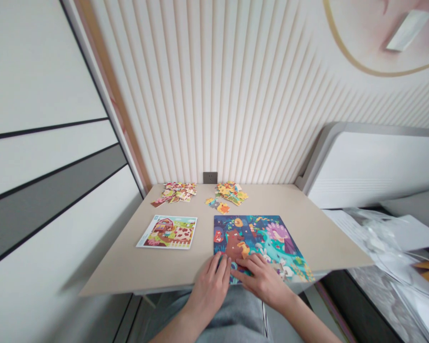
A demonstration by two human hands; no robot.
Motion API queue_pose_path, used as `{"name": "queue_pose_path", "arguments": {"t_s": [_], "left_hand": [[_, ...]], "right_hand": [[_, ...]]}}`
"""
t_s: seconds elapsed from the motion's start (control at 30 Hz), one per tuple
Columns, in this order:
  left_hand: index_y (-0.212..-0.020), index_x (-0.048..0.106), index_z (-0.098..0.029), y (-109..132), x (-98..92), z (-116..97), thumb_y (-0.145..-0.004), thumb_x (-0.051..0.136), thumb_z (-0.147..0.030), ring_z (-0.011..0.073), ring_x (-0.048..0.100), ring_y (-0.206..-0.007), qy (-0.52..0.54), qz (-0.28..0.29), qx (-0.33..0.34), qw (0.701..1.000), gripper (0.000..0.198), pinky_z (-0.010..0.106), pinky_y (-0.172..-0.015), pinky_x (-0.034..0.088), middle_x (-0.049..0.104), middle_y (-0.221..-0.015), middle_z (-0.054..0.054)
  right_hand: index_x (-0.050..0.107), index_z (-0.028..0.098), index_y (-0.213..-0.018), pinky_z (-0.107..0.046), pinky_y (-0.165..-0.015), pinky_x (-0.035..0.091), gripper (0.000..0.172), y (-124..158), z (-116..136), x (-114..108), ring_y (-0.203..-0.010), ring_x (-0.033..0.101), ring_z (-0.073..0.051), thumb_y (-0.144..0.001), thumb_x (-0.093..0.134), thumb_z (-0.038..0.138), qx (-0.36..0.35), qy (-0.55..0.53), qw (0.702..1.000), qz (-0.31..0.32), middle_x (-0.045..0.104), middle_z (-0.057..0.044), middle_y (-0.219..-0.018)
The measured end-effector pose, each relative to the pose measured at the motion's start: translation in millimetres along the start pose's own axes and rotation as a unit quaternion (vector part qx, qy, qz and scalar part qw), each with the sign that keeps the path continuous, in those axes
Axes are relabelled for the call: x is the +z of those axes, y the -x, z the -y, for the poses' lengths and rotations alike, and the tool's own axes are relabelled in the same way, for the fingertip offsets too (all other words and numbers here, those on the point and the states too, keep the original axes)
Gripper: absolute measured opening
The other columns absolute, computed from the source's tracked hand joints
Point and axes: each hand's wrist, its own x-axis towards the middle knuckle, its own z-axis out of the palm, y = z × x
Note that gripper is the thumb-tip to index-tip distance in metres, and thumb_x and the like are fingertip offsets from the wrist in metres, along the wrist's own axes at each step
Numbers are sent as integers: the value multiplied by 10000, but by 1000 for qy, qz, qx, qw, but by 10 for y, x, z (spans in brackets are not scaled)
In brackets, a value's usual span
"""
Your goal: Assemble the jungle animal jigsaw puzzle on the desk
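A colourful forest-animal jigsaw puzzle (260, 238) lies assembled at the near edge of a beige table (128, 262). My left hand (210, 286) lies flat on the puzzle's near left corner, fingers stretched out together. My right hand (260, 276) rests flat beside it on the puzzle's lower part, fingers extended toward the left. Neither hand holds anything. The fingertips of both hands nearly meet over the puzzle's near edge.
A farm picture card (168, 232) lies left of the puzzle. Two heaps of loose puzzle pieces sit at the back, one at left (175, 193), one at right (230, 193). A wall socket (210, 177) is behind them. A bed headboard (375, 166) and plastic wrapping (379, 238) are at right.
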Motion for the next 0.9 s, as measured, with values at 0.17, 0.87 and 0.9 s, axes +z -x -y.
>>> {"name": "queue_pose_path", "arguments": {"t_s": [0.17, 0.87, 0.9], "left_hand": [[-1384, 593, -134, 7, -16, -9, -925, 634, -226, 300, 516, -1353, 7, 11, -9, 1000, 470, 446, -1103, 491, 579, -1437, 142], [-1468, 503, -129, -147, -154, 69, -987, 523, -460, 312, 468, -1393, 34, 17, -30, 999, 584, 498, -1137, 397, 511, -1513, 138], [-1466, 507, -131, -154, -165, 72, -987, 520, -464, 312, 473, -1389, 35, 17, -30, 999, 584, 494, -1136, 395, 514, -1511, 139]], "right_hand": [[596, 324, -1382, -396, -944, 472, 440, 21, -24, 33, -1104, 576, -226, -953, 640, 237, -6, 4, 1000, -2, 654, -72, -1300], [618, 268, -1353, -394, -968, 406, 459, -260, -175, -258, -1111, 550, -235, -995, 528, 542, -19, -72, 994, 82, 632, -93, -1229], [622, 264, -1347, -394, -973, 406, 478, -275, -204, -259, -1120, 549, -238, -986, 532, 564, -24, -83, 993, 86, 626, -96, -1238]]}}
